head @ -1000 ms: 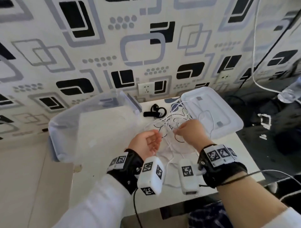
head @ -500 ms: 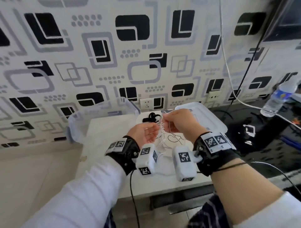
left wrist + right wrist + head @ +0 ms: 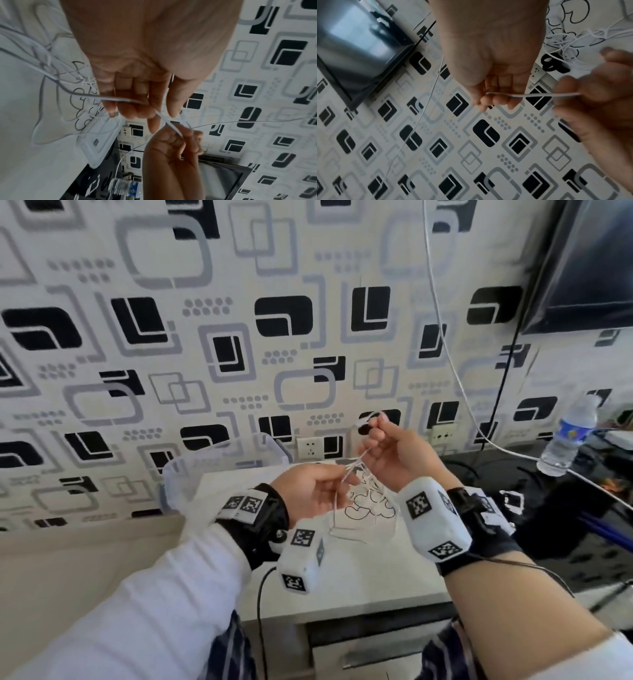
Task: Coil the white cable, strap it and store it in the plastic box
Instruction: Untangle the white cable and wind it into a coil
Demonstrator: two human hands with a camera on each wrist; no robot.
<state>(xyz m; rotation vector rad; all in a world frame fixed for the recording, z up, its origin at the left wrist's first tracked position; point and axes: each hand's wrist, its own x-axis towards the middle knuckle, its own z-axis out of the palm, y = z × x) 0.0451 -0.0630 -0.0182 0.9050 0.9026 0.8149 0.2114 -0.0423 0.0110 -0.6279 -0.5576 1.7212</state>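
The head view shows both hands lifted above the counter [image 3: 342,587]. The left hand [image 3: 308,494] pinches the white cable [image 3: 352,470] with curled fingers [image 3: 130,106], and the right hand [image 3: 394,453] pinches it too, a little higher. The short held piece runs between the hands, slanting up toward the right hand. The rest hangs in a loose tangle onto the counter, beside the plastic box [image 3: 219,453]. That tangle could knot tighter if the hands pull hard, or the thin cable could slip out.
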